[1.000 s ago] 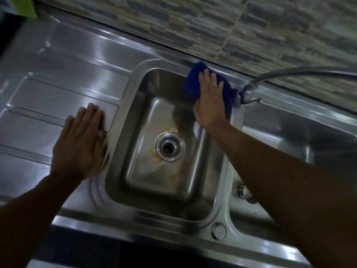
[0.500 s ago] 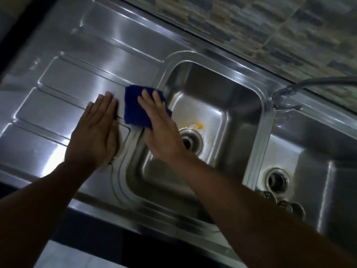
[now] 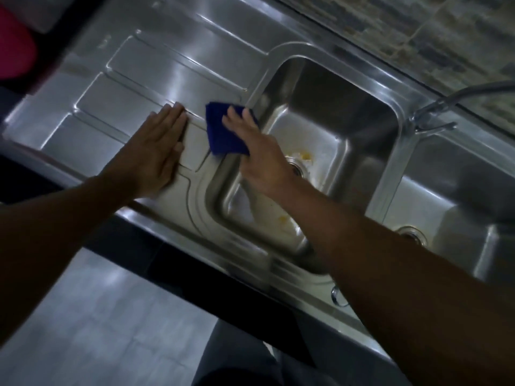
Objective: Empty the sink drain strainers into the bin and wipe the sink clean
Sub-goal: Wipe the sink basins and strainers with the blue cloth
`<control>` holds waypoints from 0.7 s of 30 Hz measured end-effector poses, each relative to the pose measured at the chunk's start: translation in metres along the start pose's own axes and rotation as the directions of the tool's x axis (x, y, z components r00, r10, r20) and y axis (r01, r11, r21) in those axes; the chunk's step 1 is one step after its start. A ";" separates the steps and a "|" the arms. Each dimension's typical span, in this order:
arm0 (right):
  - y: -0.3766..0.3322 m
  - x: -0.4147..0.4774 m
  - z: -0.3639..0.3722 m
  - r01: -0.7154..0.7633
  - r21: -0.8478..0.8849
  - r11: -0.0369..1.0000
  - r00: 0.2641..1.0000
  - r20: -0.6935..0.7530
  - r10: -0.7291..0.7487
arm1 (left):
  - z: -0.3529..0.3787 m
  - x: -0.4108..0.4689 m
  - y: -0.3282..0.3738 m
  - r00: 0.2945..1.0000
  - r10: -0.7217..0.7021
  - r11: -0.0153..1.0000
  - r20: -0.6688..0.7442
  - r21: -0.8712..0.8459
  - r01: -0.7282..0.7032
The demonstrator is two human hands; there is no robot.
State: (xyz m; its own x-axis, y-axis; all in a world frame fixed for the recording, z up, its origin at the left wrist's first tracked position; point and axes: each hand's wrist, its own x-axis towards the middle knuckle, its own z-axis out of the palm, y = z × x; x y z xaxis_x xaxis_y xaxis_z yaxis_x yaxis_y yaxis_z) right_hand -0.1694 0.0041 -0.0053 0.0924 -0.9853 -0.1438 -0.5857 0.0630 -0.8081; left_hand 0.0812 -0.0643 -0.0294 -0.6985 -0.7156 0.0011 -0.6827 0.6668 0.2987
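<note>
Item: double-bowl stainless steel sink [image 3: 390,87] with a ribbed draining board [image 3: 156,76] on its left, under dim light.

Right hand [image 3: 259,157]: lying flat, palm down, fingers spread, pressing a folded dark blue cleaning cloth [image 3: 223,129] against the rim where the draining board is meeting the left bowl [image 3: 334,118]. It is not gripping anything; it is pinning the cloth to the steel by pressure alone.

Left hand [image 3: 158,151]: lying flat and empty on the draining board, fingers together, just beside the cloth but apart from it, apparently bracing the body.

Residue: yellow food scraps [image 3: 302,156] are sitting on the floor of the left bowl beside its round drain [image 3: 296,168], which the right wrist is partly hiding; a second yellow fleck [image 3: 282,218] is lying nearer the front wall. Whether a strainer is seated in that drain cannot be told.

Right bowl: its drain ring [image 3: 411,235] is showing near the forearm. The curved metal tap [image 3: 434,110] is standing behind the divider.

Governing relation: the dirty bowl floor is lying to the right of and below the cloth, on the right hand's own side, so that hand is the nearer one. The sweep would seemingly need to run down the bowl's left wall towards the drain.

Progress, as judged: the wiping stage is under way, with the bowl floor not yet clean.
</note>
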 end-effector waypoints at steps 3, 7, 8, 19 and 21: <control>-0.006 -0.045 0.023 0.111 0.032 0.993 0.987 0.116 -0.114 | 0.006 -0.019 0.008 0.998 -0.039 0.999 -0.047 0.034 0.041; -0.015 -0.106 0.047 0.126 0.102 0.987 0.964 0.223 -0.146 | 0.012 -0.028 0.016 0.994 -0.103 0.995 -0.048 0.009 0.103; -0.013 -0.120 0.047 0.108 0.117 0.987 0.968 0.215 -0.131 | 0.013 -0.030 0.018 0.992 -0.118 0.993 -0.047 0.004 0.118; 0.076 -0.245 -0.077 0.382 -0.222 0.897 0.898 0.318 -0.304 | 0.024 -0.002 0.060 0.980 -0.182 0.980 -0.079 0.071 0.188; 0.086 -0.224 -0.100 0.402 -0.295 0.867 0.888 0.354 -0.292 | 0.019 0.012 0.065 0.994 -0.100 0.992 -0.053 0.073 0.103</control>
State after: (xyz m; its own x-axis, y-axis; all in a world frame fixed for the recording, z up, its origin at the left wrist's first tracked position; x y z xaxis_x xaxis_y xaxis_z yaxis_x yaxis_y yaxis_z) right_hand -0.3211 0.2147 0.0145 0.5383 -0.8375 -0.0939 -0.7077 -0.3887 -0.5899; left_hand 0.0239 -0.0256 -0.0279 -0.6146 -0.7886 0.0221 -0.7652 0.6027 0.2265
